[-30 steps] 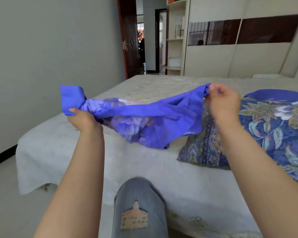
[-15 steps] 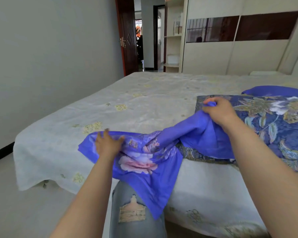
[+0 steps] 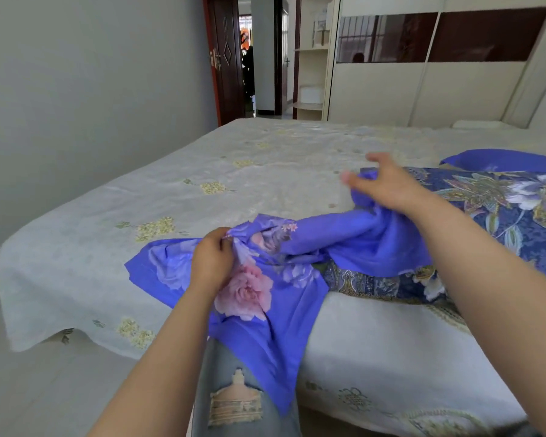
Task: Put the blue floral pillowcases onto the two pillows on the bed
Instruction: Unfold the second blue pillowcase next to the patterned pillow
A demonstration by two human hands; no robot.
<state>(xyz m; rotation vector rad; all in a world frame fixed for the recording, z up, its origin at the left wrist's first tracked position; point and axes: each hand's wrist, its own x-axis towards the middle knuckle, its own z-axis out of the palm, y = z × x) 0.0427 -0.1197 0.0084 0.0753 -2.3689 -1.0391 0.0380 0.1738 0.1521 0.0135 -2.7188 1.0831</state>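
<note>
A blue floral pillowcase (image 3: 265, 279) with pink roses lies crumpled on the bed's near edge, one corner hanging over my knee. My left hand (image 3: 212, 263) pinches its fabric near the middle. My right hand (image 3: 388, 184) hovers with fingers spread above the pillowcase's right end, where it drapes onto a dark blue patterned pillow (image 3: 486, 222). Behind that pillow lies a second one in plain blue fabric (image 3: 501, 160), mostly hidden.
The bed (image 3: 234, 184) has a pale cover with small yellow flowers. A grey wall runs along the left, with a strip of floor (image 3: 29, 389) beside the bed. An open dark door (image 3: 227, 58) and a wardrobe (image 3: 423, 89) stand at the back.
The pillowcase came down from mid-air onto the bed. My left hand shifted right and pinched the fabric. My right hand let go of the right end and opened.
</note>
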